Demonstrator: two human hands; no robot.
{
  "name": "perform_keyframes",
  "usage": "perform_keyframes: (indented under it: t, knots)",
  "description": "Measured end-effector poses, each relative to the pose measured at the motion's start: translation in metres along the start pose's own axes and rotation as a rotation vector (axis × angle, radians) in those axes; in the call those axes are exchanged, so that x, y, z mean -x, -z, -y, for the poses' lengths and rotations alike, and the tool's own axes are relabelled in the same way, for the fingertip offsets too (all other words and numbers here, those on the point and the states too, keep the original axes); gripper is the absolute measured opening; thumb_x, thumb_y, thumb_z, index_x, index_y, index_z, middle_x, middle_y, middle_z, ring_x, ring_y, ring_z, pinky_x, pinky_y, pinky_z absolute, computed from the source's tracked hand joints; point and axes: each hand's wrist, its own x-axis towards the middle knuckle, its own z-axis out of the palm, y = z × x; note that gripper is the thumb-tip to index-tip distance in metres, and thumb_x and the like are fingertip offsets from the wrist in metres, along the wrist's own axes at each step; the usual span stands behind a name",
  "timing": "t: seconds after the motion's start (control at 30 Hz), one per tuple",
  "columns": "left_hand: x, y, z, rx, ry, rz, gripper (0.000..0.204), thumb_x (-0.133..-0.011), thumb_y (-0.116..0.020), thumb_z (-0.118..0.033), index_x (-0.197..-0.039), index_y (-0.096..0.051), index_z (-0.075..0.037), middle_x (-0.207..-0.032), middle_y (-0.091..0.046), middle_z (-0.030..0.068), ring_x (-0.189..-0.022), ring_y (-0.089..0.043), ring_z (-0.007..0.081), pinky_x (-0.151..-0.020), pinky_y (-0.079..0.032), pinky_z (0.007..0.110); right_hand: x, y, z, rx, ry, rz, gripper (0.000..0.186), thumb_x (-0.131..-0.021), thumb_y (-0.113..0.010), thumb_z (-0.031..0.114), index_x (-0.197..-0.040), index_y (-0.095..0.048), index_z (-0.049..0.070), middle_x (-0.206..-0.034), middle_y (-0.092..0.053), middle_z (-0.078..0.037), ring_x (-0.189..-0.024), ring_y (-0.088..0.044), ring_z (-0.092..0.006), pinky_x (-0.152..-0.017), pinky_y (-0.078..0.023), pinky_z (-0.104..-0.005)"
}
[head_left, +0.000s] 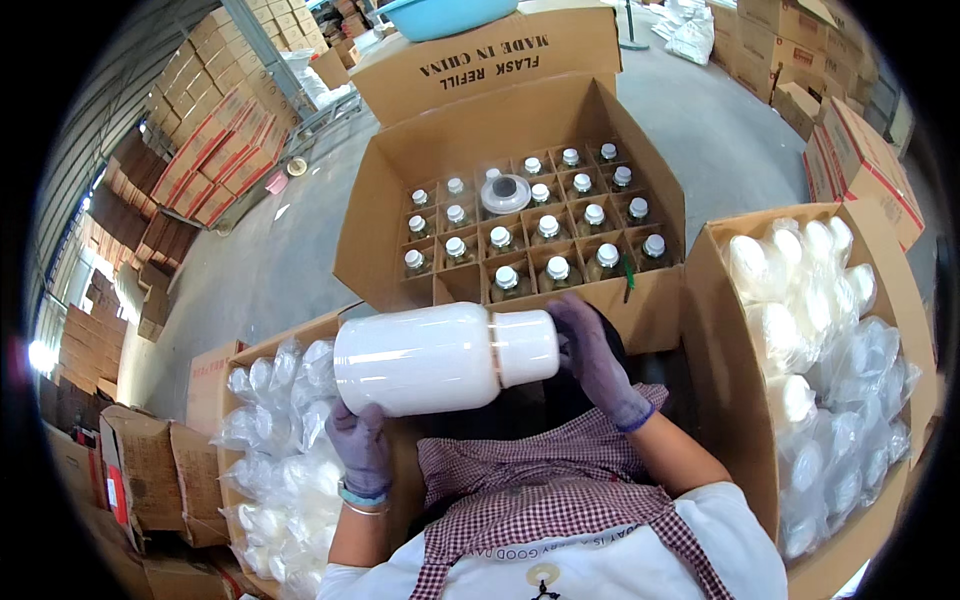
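A glossy white flask (pixel 420 360) lies sideways between my gloved hands, its narrower capped end (pixel 525 347) to the right. My left hand (pixel 362 450) grips its bottom end from below. My right hand (pixel 598 370) has its fingers on the cap end. Behind the flask, a divided cardboard carton (pixel 365 250) holds several clear bottles (pixel 558 275) with white caps. One compartment in the back half shows a clear round piece with a dark centre (pixel 505 200). A thin green item (pixel 628 280) is at the carton's front wall.
Open boxes of bagged white parts flank me at left (pixel 275 430) and right (pixel 805 330). A blue basin (pixel 445 20) sits behind the carton's flap (pixel 485 60). Stacked cartons (pixel 215 150) stand on a trolley at back left, more (pixel 800 50) at back right.
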Motion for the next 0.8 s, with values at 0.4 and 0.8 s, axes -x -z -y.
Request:
perform_keyframes:
  t: [0.4,0.8]
  knots:
    - [-0.03,-0.005,0.002,-0.24,-0.105,0.19,0.055,-0.075,-0.088,-0.045,-0.09,-0.072,0.006,-0.111,-0.07,0.0176,-0.099,-0.067,0.0254,-0.087,-0.052,0.036,-0.011,0.045,-0.031,0.537,-0.188,0.053,0.073,-0.106,-0.031,0.06,-0.12,-0.063,-0.004,-0.096,-0.067,-0.014,-0.087,-0.067,-0.0174,-0.078,-0.055,-0.031]
    - [-0.105,-0.098,0.102,-0.132,-0.247,1.067,0.032,-0.077,-0.083,-0.028,-0.073,-0.061,-0.005,-0.107,-0.073,0.011,-0.102,-0.067,0.0296,-0.09,-0.052,0.041,-0.285,0.062,-0.012,1.541,0.397,-0.02,0.039,-0.087,-0.07,0.025,-0.122,-0.063,0.009,-0.118,-0.062,-0.018,-0.105,-0.066,-0.0349,-0.091,-0.054,-0.0451]
